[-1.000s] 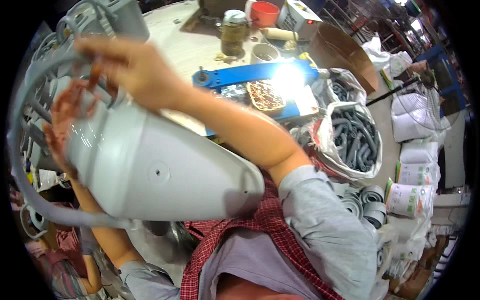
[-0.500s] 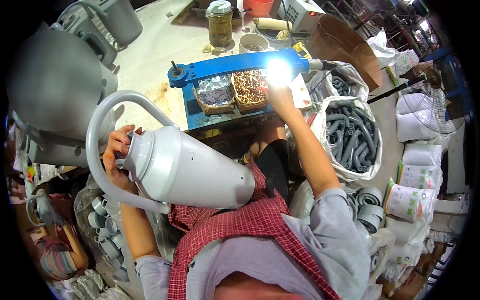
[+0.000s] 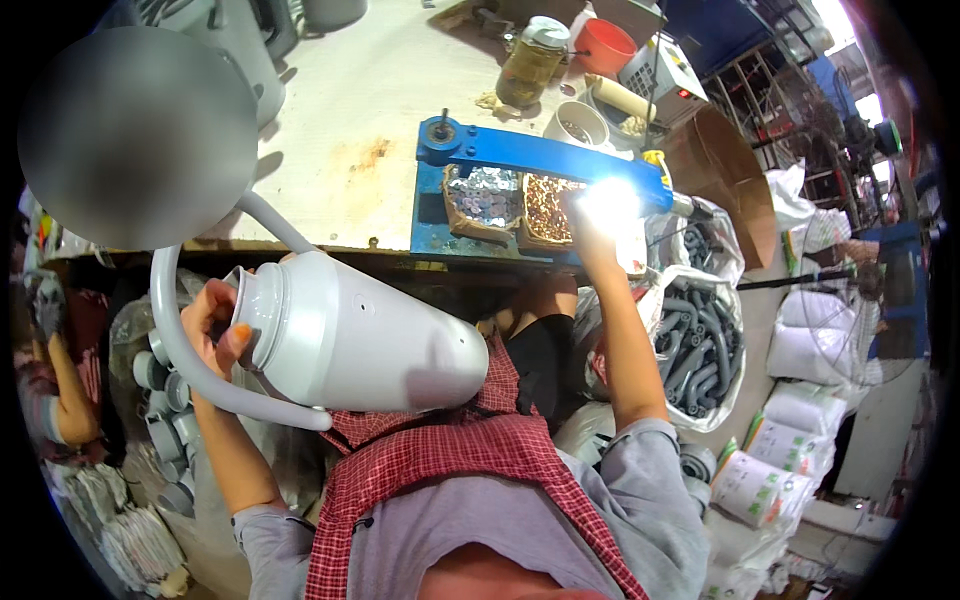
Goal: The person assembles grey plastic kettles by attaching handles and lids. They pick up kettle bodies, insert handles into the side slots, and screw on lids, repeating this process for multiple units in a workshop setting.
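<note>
My left hand [image 3: 215,325] grips the open neck of a light grey plastic jug [image 3: 395,335], fingers at the rim. The jug lies tilted across my lap, base toward the right, its long looped handle [image 3: 178,345] curving around my left wrist. My right hand [image 3: 592,238] reaches to the right edge of a box of copper-coloured rivets [image 3: 546,205]. Lamp glare and the blue machine arm [image 3: 530,152] hide its fingers. Beside the rivets sits a box of flat metal washers [image 3: 484,195].
A white bag [image 3: 690,418] of curved grey tubes [image 3: 700,345] stands right of my forearm. On the pale table [image 3: 330,130] are a jar of yellowish liquid [image 3: 530,72], a white cup [image 3: 577,122] and a red bowl [image 3: 606,44]. Another person's arm [image 3: 70,390] shows far left.
The view has turned, so the table and boxes appear farther right. The jug lies closer to level. My right hand stays by the rivets, its fingers now more hidden.
</note>
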`<state>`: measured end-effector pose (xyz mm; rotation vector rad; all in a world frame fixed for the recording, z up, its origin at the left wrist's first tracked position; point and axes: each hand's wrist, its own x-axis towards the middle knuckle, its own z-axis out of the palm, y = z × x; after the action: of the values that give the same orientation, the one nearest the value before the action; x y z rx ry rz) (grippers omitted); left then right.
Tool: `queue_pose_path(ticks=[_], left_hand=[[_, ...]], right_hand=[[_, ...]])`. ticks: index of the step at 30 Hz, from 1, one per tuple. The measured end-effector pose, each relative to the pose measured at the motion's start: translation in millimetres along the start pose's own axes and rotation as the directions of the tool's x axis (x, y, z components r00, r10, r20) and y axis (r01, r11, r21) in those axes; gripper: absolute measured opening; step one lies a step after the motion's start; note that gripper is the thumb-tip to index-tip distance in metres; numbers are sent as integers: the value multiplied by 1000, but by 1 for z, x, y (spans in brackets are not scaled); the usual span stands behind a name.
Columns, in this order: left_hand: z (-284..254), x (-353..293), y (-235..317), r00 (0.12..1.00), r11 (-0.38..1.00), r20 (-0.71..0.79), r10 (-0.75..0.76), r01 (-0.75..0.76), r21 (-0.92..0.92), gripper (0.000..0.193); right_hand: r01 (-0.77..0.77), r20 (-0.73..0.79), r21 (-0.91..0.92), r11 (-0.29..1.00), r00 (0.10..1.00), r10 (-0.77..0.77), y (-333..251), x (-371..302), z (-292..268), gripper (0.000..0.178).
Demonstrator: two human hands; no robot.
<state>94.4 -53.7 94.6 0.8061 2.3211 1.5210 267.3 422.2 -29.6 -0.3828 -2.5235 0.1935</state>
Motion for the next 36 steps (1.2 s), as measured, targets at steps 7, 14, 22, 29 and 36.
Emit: queue_pose_path(ticks=[7,14,22,29,36], left_hand=[[10,-36,-25,1000,977,14,12,-15,214,36],[4,-55,-73,958,996,-272,-88,79,-47,37],[3,-88,-124,866,973,-453,-212,144,-180,46],[7,-92,-137,831,971,-510,-225,149,-186,41],[10,-90,-135,811,965,-534,-241,145,-216,38]], right_hand=[[-438,350,733,519,899,264,-93,46,-57,13],[-111,56,783,612,992,109,-146,145,-29,10],[-20,90,646,763,995,-49,-149,163,-18,11],[-170,267,696,698,963,-31,-145,164,-24,10],[-77,77,621,780,996,36,-154,141,-31,21]])
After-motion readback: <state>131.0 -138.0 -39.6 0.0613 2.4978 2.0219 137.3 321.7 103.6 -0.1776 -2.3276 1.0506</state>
